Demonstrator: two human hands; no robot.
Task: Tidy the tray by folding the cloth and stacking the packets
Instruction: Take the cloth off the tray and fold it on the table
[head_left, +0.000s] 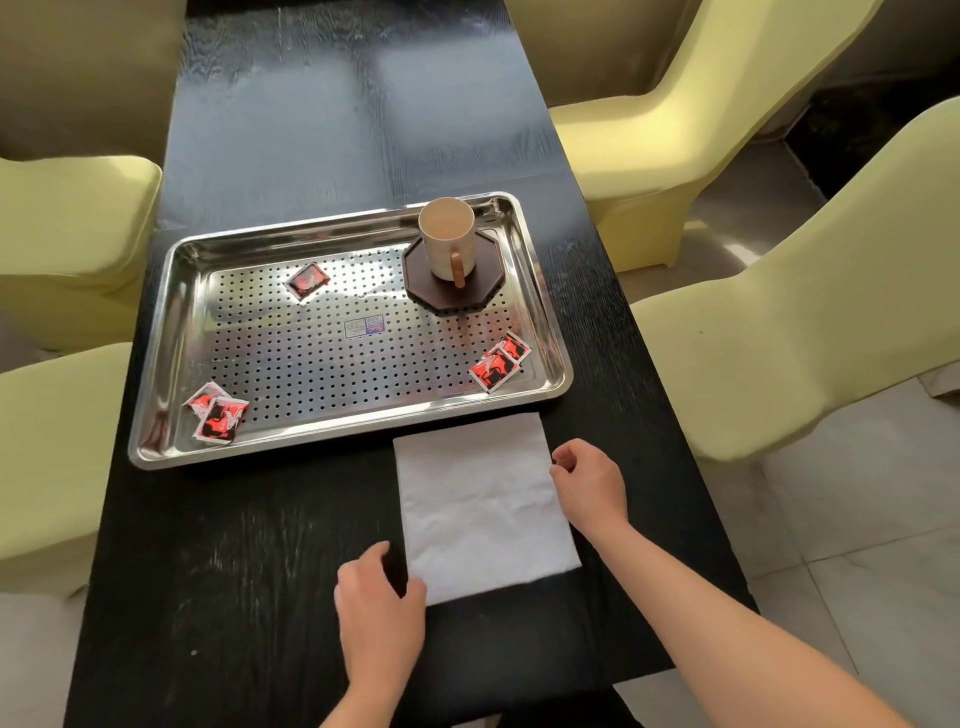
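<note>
1. Pale yellow-green covered chairs (67, 244) stand along the left side of a long black wooden table (337, 130).
2. A stainless steel tray (311, 364) with a perforated floor lies across the table.
3. Two red-and-black near-left packets (215, 410) overlap in the tray's near left corner.
4. A lone packet (307, 281) lies toward the tray's far left, well apart from the others.
5. A small sticker (364, 327) sits at the middle of the tray floor.
6. The left hand (379, 603) rests on the table at the cloth's near left corner, fingers curled, thumb at the cloth edge. Whether it is pinching the cloth cannot be told.
7. A cream mug (447, 239) stands upright on a dark octagonal coaster (483, 291) in the tray's far right corner.
8. The white cloth (483, 504) lies flat on the table, just in front of the tray's near right edge.
9. Two near-right packets (500, 362) overlap in the tray's near right corner.
10. The right hand (589, 480) is at the cloth's right edge, fingers curled. Whether it is grasping the cloth cannot be told.
11. More covered chairs (805, 312) stand to the right.
</note>
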